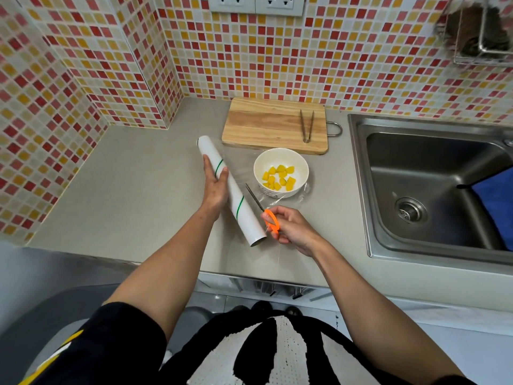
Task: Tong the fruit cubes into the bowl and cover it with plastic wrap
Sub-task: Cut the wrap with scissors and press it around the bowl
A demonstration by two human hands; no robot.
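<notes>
A white bowl (299, 165) holds several yellow fruit cubes (280, 177) on the counter. A clear sheet of plastic wrap (241, 165) stretches from the white roll (236, 198) over the bowl. My left hand (215, 187) grips the roll from its left side, holding it tilted above the counter. My right hand (291, 227) holds orange-handled scissors (271, 220), whose blades point up-left along the wrap beside the roll. Metal tongs (306, 125) lie on the wooden cutting board (266, 126) behind the bowl.
A steel sink (433, 190) takes up the right side, with a blue cloth (497, 201) in it. Mosaic tiled walls close off the back and left. The counter's front edge runs just below my right hand.
</notes>
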